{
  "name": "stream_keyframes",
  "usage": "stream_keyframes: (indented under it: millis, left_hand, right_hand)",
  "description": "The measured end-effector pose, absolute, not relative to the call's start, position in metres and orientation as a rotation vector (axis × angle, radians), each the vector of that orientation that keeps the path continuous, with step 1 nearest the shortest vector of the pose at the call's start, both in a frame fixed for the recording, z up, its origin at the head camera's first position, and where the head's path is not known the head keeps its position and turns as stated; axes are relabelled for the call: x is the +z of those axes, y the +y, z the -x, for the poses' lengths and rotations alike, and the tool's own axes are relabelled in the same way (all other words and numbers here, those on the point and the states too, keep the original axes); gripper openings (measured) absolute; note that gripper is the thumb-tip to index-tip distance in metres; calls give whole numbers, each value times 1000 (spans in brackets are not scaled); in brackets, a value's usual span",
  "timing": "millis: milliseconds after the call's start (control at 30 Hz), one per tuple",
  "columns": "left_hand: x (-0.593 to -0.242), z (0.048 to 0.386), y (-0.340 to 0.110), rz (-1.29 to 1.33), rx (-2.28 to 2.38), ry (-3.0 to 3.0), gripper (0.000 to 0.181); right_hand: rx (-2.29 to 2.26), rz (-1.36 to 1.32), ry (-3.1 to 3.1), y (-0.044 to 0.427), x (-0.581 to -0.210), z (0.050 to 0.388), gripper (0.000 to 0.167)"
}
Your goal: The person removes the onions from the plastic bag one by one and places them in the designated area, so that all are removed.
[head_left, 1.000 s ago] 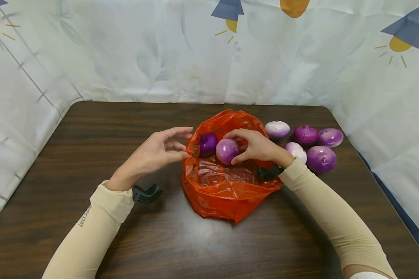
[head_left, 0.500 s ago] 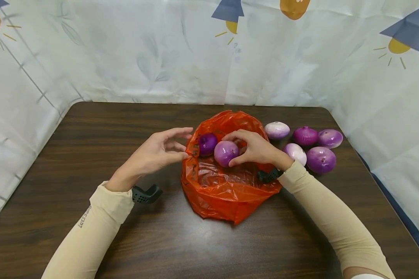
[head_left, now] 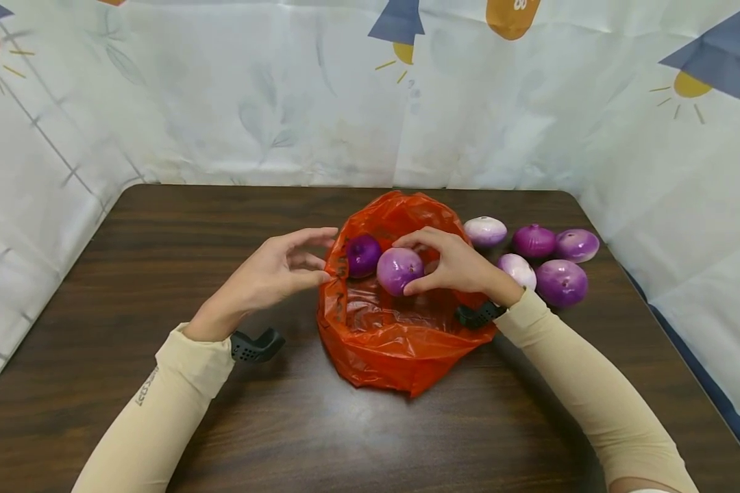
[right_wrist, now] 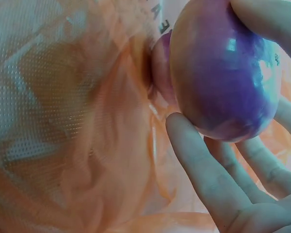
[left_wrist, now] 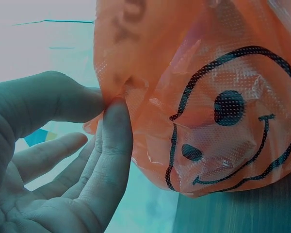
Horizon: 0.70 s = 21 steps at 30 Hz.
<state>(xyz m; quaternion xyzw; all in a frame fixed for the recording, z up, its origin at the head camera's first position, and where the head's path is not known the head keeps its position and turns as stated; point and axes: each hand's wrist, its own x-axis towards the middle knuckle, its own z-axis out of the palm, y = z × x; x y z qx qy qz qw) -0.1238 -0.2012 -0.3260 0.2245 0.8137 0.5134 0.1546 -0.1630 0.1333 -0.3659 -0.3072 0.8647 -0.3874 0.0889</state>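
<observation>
A red-orange plastic bag [head_left: 376, 363] stands with its mouth spread wide in the middle of the table. My left hand [head_left: 268, 274] pinches its left rim between thumb and fingertip, as the left wrist view shows; a smiley face is printed on that side of the bag [left_wrist: 223, 160]. Over the bag's mouth, my right hand [head_left: 453, 263] grips a peeled purple onion [head_left: 399, 271] between thumb and fingers. A second, darker onion [head_left: 363, 255] lies inside the bag at the left, partly behind the held one in the right wrist view.
Right of the bag, several onions sit loosely grouped: a whitish onion [head_left: 485, 232], a dark magenta onion [head_left: 533, 241] and a large purple onion [head_left: 562, 282] among them. The dark wooden table [head_left: 222, 424] meets a patterned white curtain [head_left: 222, 96] at the back.
The right hand and its onion have shifted very slightly left. The left hand keeps its pinch on the bag rim. The head view has tilted slightly.
</observation>
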Motion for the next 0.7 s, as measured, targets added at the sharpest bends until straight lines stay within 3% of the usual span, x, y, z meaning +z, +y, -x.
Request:
stream_keyframes:
  millis: [700]
  left_hand:
    - [-325, 123, -201, -628, 1464, 2333, 64]
  right_hand:
    - [-1359, 852, 2507, 151, -343, 142, 68]
